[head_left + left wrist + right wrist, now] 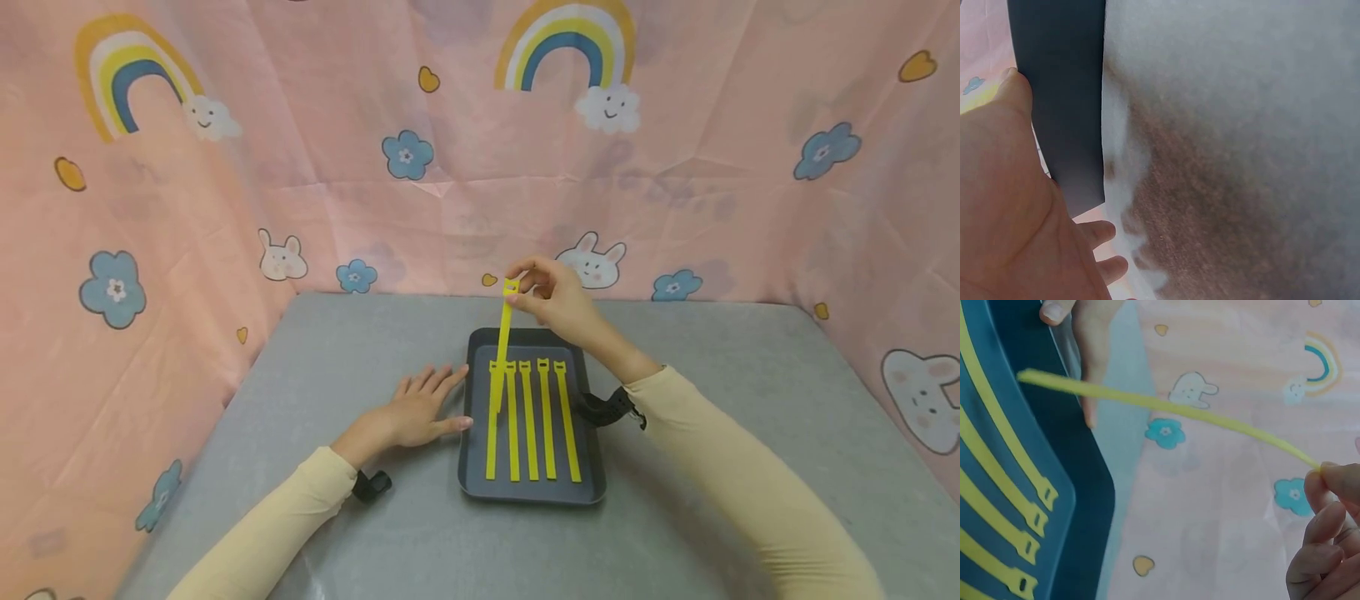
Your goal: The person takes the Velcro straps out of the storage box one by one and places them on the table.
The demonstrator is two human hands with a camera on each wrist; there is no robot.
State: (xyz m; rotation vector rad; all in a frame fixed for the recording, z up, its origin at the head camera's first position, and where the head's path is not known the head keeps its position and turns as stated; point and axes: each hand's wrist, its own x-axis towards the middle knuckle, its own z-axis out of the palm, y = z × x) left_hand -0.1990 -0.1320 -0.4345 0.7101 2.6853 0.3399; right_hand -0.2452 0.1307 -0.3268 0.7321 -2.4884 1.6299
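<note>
My right hand pinches a yellow strap-style cable tie by its slotted head, between thumb and forefinger. The tie hangs down over the tray, and in the right wrist view it bows slightly along its length. Below it, several matching yellow cable ties lie side by side in a dark grey tray, slotted heads at the far end. At the tray's left side my left hand has its fingers spread, the thumb and forefinger tips right at the rim. In the left wrist view the thumb lies along the tray's outer wall.
The tray stands on a grey tabletop. Behind and on both sides hangs a pink cloth printed with rainbows, rabbits and flowers. Black wrist straps show below the cream sleeves.
</note>
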